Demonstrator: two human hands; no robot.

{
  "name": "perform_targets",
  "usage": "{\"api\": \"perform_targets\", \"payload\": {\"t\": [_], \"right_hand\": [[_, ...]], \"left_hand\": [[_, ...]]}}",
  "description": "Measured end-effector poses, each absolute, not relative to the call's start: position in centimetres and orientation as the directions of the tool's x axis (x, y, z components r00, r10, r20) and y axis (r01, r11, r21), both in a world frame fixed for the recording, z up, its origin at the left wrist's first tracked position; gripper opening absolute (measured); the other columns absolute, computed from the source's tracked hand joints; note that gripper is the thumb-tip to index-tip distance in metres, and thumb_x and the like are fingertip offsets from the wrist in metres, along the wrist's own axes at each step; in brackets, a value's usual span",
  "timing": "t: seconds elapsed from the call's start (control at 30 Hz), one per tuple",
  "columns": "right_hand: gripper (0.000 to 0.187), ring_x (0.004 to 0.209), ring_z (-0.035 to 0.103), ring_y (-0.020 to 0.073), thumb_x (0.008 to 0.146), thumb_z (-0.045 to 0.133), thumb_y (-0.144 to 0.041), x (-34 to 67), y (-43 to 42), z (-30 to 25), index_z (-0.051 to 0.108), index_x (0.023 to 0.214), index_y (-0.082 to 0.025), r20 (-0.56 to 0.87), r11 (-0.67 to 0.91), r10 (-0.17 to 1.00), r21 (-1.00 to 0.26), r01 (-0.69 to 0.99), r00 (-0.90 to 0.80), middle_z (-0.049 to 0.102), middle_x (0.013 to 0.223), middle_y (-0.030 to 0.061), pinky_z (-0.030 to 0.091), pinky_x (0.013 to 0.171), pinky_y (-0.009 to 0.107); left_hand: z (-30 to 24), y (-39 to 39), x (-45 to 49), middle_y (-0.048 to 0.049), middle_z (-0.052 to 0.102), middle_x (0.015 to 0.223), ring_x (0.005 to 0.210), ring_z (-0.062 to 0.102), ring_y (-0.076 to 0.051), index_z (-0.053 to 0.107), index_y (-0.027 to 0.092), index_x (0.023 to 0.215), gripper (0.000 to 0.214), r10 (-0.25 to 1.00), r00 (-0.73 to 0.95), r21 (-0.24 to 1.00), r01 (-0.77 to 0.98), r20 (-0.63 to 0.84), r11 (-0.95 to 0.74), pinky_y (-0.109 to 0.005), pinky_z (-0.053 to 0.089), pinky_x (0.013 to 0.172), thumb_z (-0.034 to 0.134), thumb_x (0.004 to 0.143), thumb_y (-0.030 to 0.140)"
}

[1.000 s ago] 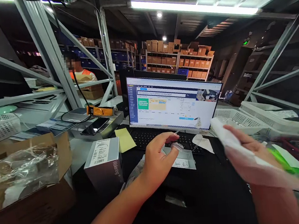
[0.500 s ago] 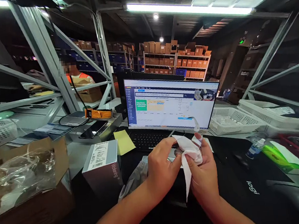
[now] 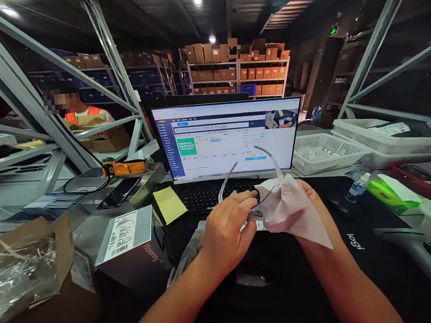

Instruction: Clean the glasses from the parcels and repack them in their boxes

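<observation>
A pair of eyeglasses (image 3: 271,157) with clear temples is held up in front of the monitor, both temples pointing up and away. My left hand (image 3: 227,226) is closed on the left side of the frame, its fingers bent around the rim. Draped over the other side is a white cloth (image 3: 296,212), with one corner hanging down to the right. Behind it, my right hand (image 3: 307,191) grips the cloth and the glasses through it; most of its fingers are hidden. A small clear piece (image 3: 252,280) lies on the black mat below my hands.
A silver Wakening box (image 3: 132,245) and an open carton (image 3: 30,291) with clear plastic stand left. Ahead are the keyboard (image 3: 204,198) and monitor (image 3: 229,145). White baskets (image 3: 327,151), a spray bottle (image 3: 358,187) and a green pack (image 3: 394,195) sit right. A co-worker (image 3: 85,113) is beyond the frame.
The cloth, bunched between both hands before, now spreads over the right side of the glasses. Both temples show now. My left hand has shifted left, and the view has turned slightly right.
</observation>
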State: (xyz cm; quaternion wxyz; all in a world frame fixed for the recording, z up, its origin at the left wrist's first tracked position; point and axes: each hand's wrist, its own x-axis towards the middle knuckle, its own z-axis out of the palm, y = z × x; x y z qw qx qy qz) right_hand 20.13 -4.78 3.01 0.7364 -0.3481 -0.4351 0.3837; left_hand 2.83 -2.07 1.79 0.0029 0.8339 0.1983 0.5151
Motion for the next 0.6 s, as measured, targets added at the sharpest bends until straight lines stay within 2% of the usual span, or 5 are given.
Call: {"api": "perform_targets", "payload": {"t": [0.1, 0.23, 0.43, 0.5, 0.6], "right_hand": [[0.058, 0.049, 0.031, 0.0101, 0.071, 0.082, -0.036, 18.7, -5.7, 2.1, 0.027, 0.06, -0.024, 0.371, 0.479, 0.835, -0.853, -0.207, 0.407, 0.037, 0.055, -0.0068, 0.03, 0.044, 0.023], [0.055, 0.061, 0.043, 0.0123, 0.075, 0.081, -0.025, 16.1, -6.8, 1.0, 0.031, 0.053, -0.021, 0.56, 0.585, 0.716, -0.807, 0.08, 0.416, 0.044, 0.061, -0.0032, 0.038, 0.057, 0.025], [0.064, 0.048, 0.032, 0.0075, 0.065, 0.089, -0.033, 18.6, -5.8, 3.3, 0.026, 0.059, -0.022, 0.3, 0.434, 0.889, -0.794, -0.426, 0.347, 0.039, 0.053, -0.0079, 0.031, 0.046, 0.02], [0.062, 0.046, 0.03, 0.0071, 0.068, 0.087, -0.036, 19.0, -5.8, 3.4, 0.026, 0.059, -0.022, 0.288, 0.451, 0.872, -0.787, -0.421, 0.396, 0.037, 0.052, -0.0084, 0.028, 0.042, 0.019], [0.055, 0.049, 0.031, 0.008, 0.079, 0.078, -0.033, 17.6, -6.2, 1.9, 0.03, 0.057, -0.022, 0.454, 0.586, 0.733, -0.799, -0.132, 0.506, 0.037, 0.054, -0.0069, 0.03, 0.045, 0.021]], "left_hand": [[1.7, -2.1, 2.7, -0.0073, 0.072, 0.121, 0.114, 0.068, -0.02, 0.057, 0.022, 0.122, 0.033, 0.402, 0.349, 0.287, 0.338, 0.846, -0.896, -0.035, 0.052, 0.104, 0.054, 0.091, 0.01], [1.6, -2.4, 2.4, -0.007, 0.072, 0.12, 0.109, 0.07, -0.02, 0.056, 0.022, 0.126, 0.033, 0.488, 0.298, 0.395, 0.321, 0.821, -0.861, -0.029, 0.056, 0.094, 0.058, 0.094, 0.017], [2.1, -2.8, 2.7, -0.0069, 0.073, 0.119, 0.111, 0.069, -0.02, 0.057, 0.019, 0.126, 0.036, 0.411, 0.397, 0.296, 0.32, 0.82, -0.9, -0.031, 0.052, 0.103, 0.054, 0.092, 0.011], [2.0, -2.9, 3.0, -0.007, 0.072, 0.121, 0.113, 0.069, -0.019, 0.057, 0.019, 0.127, 0.038, 0.388, 0.41, 0.267, 0.321, 0.826, -0.909, -0.033, 0.05, 0.107, 0.052, 0.091, 0.008], [1.6, -2.8, 2.9, -0.0063, 0.073, 0.118, 0.108, 0.07, -0.018, 0.057, 0.02, 0.127, 0.035, 0.436, 0.365, 0.319, 0.338, 0.823, -0.885, -0.03, 0.054, 0.099, 0.053, 0.093, 0.011]]}}
